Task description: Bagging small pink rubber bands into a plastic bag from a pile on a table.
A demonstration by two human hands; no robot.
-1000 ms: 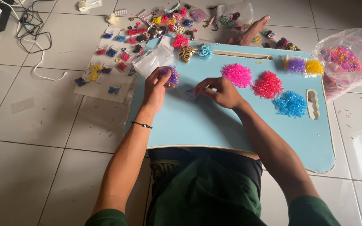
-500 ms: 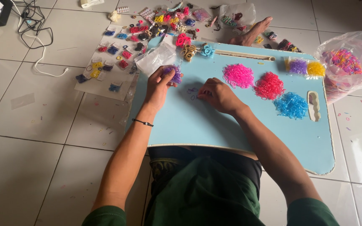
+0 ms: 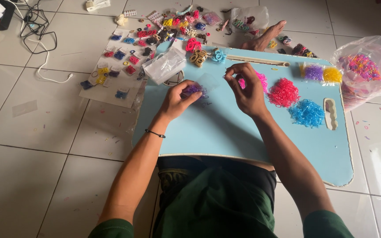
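Tiled floor, light-blue lap table (image 3: 225, 132) across knees | left hand (image 3: 177, 99) pinched shut on small clear bag of purple bands (image 3: 195, 89) | right hand (image 3: 245, 88) raised just right of it, fingertips closed, contents too small to tell | beyond right hand: pink (image 3: 261, 79), red (image 3: 283, 92), blue band piles (image 3: 307, 113).

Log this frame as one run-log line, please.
left hand: holds small purple bands | right hand: raised, fingertips pinched | surface: light blue lap table | nearby: red band pile, blue band pile
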